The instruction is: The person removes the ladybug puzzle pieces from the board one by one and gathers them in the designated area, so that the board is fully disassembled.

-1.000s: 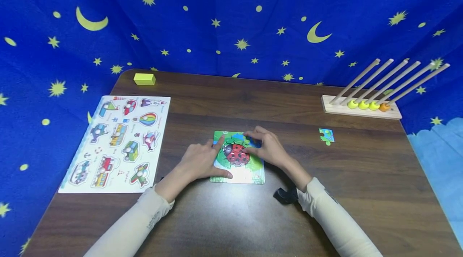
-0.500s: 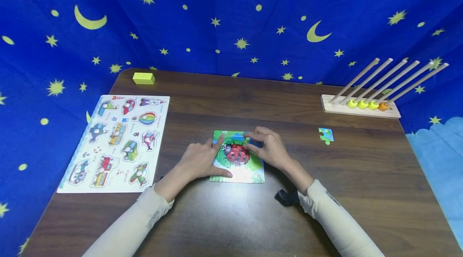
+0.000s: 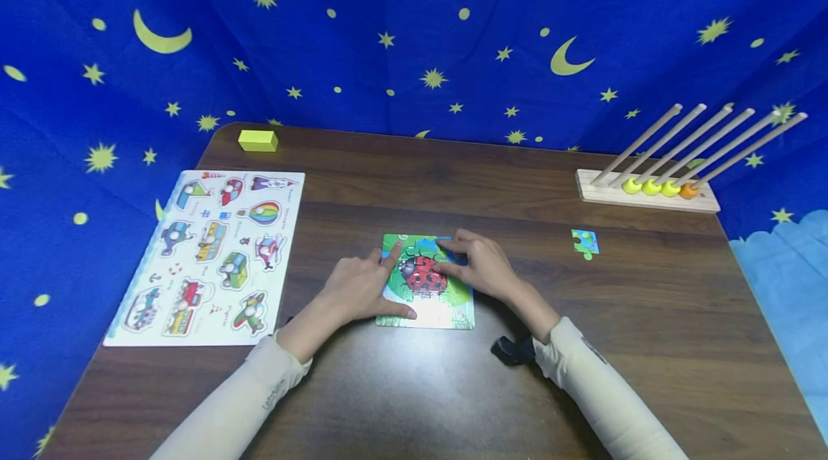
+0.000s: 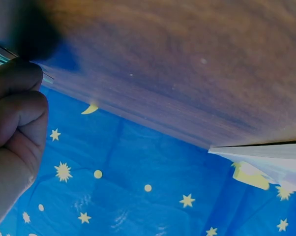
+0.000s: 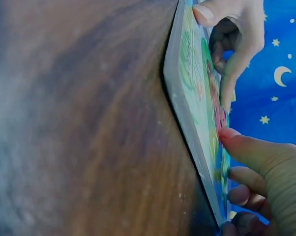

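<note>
A square jigsaw puzzle [image 3: 423,313] with a red ladybug picture lies flat in its tray at mid-table. My left hand [image 3: 356,287] rests on its left side, index finger and thumb spread straight over the picture. The left wrist view shows that hand's other fingers folded [image 4: 20,113]. At the puzzle's upper right, my right hand [image 3: 485,266] pinches a small jigsaw piece, mostly hidden beneath the fingers. In the right wrist view, the right thumb [image 5: 246,147] touches the picture's face. Apart on the right lies a loose blue-green jigsaw piece [image 3: 585,241].
A white picture board [image 3: 213,259] with vehicle shapes lies on the left. Behind it sits a yellow block [image 3: 258,141]. A wooden peg stand [image 3: 647,195] with several beads stands at the back right. A blue starry curtain [image 3: 388,36] hangs behind the table.
The right thumb and fingers shift slightly at the puzzle's upper right, the thumb first up, then back down onto the ladybug. The left hand stays in place.
</note>
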`<state>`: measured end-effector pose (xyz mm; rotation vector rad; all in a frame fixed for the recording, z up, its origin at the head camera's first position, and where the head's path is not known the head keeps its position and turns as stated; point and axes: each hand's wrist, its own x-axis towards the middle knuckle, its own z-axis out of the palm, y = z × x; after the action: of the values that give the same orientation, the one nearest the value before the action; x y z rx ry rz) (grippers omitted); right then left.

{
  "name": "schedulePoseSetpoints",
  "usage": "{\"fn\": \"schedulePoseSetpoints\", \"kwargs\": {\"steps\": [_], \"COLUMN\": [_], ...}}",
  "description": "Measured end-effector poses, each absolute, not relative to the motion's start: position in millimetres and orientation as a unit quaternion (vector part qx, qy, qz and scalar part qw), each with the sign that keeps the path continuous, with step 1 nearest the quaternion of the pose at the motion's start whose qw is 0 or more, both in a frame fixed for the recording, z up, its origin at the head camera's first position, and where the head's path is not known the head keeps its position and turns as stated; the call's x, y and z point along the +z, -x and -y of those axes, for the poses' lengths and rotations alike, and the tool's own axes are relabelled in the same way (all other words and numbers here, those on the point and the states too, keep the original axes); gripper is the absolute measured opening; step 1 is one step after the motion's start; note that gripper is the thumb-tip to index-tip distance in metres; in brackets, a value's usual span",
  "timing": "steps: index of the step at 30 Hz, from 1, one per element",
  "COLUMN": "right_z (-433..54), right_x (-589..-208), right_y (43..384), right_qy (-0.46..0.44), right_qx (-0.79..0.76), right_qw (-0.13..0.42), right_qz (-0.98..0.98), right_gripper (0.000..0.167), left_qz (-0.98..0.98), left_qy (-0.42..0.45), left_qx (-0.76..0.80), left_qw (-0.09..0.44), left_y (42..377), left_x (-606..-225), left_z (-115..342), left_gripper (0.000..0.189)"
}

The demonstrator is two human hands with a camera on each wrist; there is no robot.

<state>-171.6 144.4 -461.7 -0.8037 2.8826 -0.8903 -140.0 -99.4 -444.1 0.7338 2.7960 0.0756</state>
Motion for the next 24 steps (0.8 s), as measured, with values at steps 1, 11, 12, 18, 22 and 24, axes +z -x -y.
{"fn": "schedulePoseSetpoints", "kwargs": {"steps": [1,11,12,18,22,24], "right_z": [-145,-147,-146,-143,-140,-136], "right_x": [-462,-463,-463,-462,-460,-459], "right_y": [172,177,177,179,178,179], "right_qy": [0.258,0.288,0.292,0.310,0.316,0.314], "right_qx": [-0.281,-0.253,-0.249,-0.227,-0.223,-0.228], "right_qw": [0.014,0.011,0.008,-0.012,-0.014,-0.008], "right_qz": [-0.924,-0.924,-0.924,-0.923,-0.922,-0.921], "right_gripper": [0.051,0.050,0.050,0.050,0.053,0.054], "left_qz": [-0.959,-0.959,-0.959,-0.959,-0.958,-0.958], "left_qy": [-0.252,-0.255,-0.255,-0.256,-0.256,-0.256], "left_qx": [0.025,0.025,0.025,0.027,0.031,0.032], "left_qw": [0.124,0.125,0.124,0.120,0.122,0.124], "left_y": [140,140,140,140,140,140], "left_x": [-444,-444,-444,-444,-444,-444], "left_z": [100,100,100,100,99,99], "left_gripper": [0.121,0.121,0.121,0.121,0.121,0.121]}}
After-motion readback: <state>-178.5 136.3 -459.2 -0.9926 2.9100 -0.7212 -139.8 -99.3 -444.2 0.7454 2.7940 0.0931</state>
